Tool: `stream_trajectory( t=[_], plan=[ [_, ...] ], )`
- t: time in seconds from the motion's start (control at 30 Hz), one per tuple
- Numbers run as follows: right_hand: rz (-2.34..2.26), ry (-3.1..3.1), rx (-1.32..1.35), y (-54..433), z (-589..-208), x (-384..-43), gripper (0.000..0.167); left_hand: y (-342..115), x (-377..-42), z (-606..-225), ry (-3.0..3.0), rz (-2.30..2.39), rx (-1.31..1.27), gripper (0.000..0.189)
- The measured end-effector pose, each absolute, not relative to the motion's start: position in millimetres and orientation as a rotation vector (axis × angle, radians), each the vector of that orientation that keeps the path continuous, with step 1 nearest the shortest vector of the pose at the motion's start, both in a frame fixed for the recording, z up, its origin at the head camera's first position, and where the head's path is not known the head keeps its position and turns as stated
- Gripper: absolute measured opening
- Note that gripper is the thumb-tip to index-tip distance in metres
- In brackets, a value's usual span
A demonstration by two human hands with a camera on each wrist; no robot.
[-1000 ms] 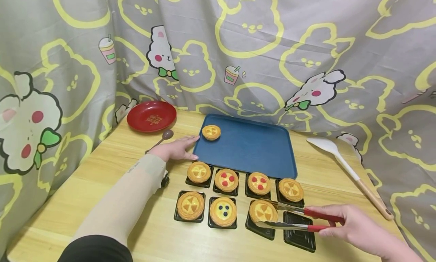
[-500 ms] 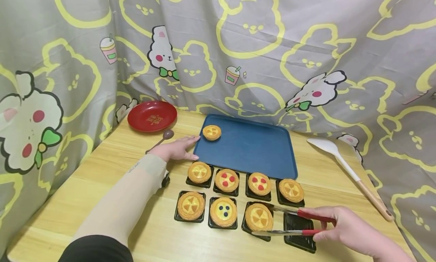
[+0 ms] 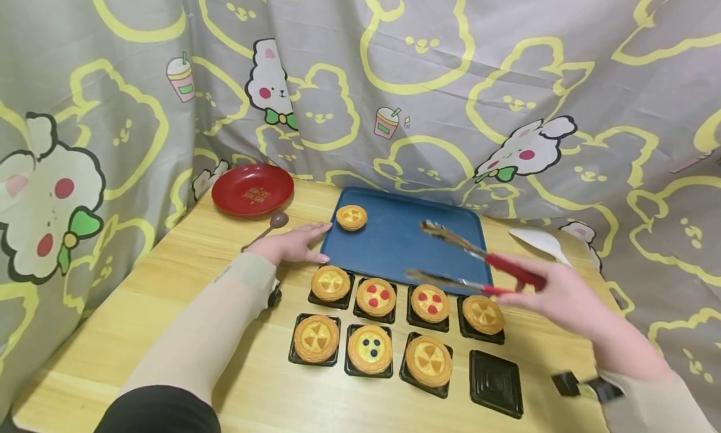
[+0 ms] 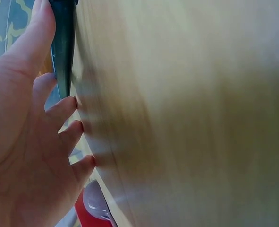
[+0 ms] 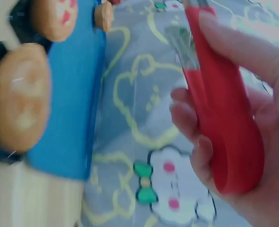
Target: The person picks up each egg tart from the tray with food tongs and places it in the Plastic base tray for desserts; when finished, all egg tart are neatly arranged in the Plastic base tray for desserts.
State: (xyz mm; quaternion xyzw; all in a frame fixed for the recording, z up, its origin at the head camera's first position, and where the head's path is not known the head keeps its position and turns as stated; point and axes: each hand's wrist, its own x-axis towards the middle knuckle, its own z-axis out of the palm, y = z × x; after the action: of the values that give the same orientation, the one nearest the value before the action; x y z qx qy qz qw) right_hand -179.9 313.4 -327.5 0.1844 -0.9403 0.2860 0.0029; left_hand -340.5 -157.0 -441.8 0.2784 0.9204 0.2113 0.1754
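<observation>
My right hand (image 3: 554, 292) grips red-handled metal tongs (image 3: 515, 271), their arms spread with nothing between the tips, over the near right part of the blue tray (image 3: 394, 236). The handles lie in my curled fingers in the right wrist view. My left hand (image 3: 294, 243) rests with fingers extended against the tray's left edge, its thumb by the front left corner. One egg tart (image 3: 352, 218) sits on the tray at the far left. In front stand two rows of tarts on black square holders, among them a blueberry-topped tart (image 3: 369, 350) and a strawberry-topped tart (image 3: 375, 297).
An unfilled black holder (image 3: 496, 383) lies at the near right. A red plate (image 3: 253, 190) and a brown spoon (image 3: 278, 221) are at the back left. A white spatula (image 3: 539, 243) lies on the right, partly hidden by my right hand. A patterned curtain (image 3: 417, 76) stands behind.
The tongs came off the near-row tart, which sits on its holder shifted slightly left, and rose away toward the tray with my right hand. My left hand stayed put.
</observation>
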Motion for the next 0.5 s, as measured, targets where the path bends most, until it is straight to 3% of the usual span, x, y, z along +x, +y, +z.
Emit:
stream_trajectory(
  t=[0.2,0.3,0.5],
  plan=[
    [0.736,-3.059,0.472,259.5,-317.7,-256.8,0.085,-156.2,-341.7,-439.9,2.624,0.574,0.790,0.094],
    [0.700,-3.098,0.451,228.7,-325.1,-288.1,0.084,-155.8,-342.0,-439.4,2.623,0.575,0.788,0.094],
    [0.683,-3.142,0.395,178.4,-347.2,-321.7,0.082,-157.8,-343.5,-444.8,2.617,0.574,0.781,0.096]
  ],
)
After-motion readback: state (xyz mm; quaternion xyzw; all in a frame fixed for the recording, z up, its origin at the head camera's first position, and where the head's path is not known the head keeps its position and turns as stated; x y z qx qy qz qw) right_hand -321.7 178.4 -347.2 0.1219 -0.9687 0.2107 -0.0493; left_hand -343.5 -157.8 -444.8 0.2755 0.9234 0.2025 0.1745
